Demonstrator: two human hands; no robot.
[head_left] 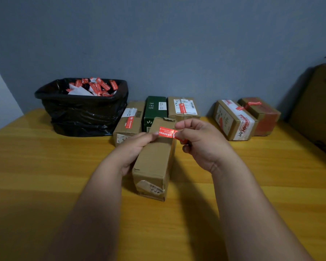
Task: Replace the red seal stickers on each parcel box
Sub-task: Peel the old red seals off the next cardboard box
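Note:
A long brown parcel box (pixel 154 162) lies lengthwise on the yellow table in front of me. A red seal sticker (pixel 167 133) is stretched over its far top. My left hand (pixel 137 146) lies against the box's left side and pinches the sticker's left end. My right hand (pixel 198 142) pinches the sticker's right end, which hangs past the box's right edge. Whether the sticker touches the cardboard, I cannot tell.
A bin lined with a black bag (pixel 83 110) holds several discarded red stickers and white backings at the back left. Three parcels (pixel 129 121) (pixel 154 112) (pixel 183 108) stand behind the box, two more (pixel 233 119) (pixel 262 115) to the right. A large carton (pixel 320 108) stands far right.

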